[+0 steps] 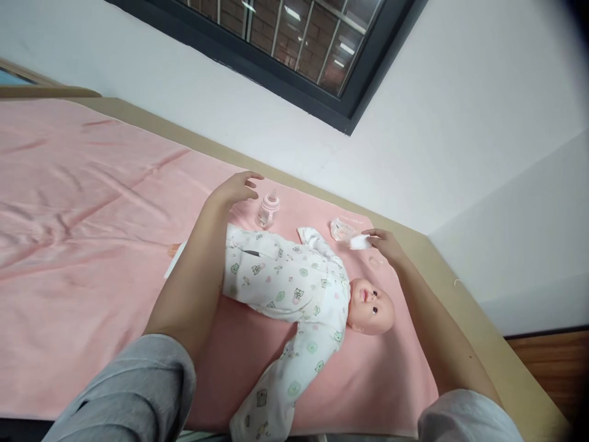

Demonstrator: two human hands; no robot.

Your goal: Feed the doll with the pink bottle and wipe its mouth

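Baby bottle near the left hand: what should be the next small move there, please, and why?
Probably bring the left hand down to the baby bottle: its loosely curled fingers are close to it and seem empty, while the right hand appears occupied with a small white item.

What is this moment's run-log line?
left hand: open, beside baby bottle | right hand: touching white item | baby doll: face-up on pink blanket

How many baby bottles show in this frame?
1: the baby bottle on the pink blanket, near the left hand. Anything behind the arms would be hidden.
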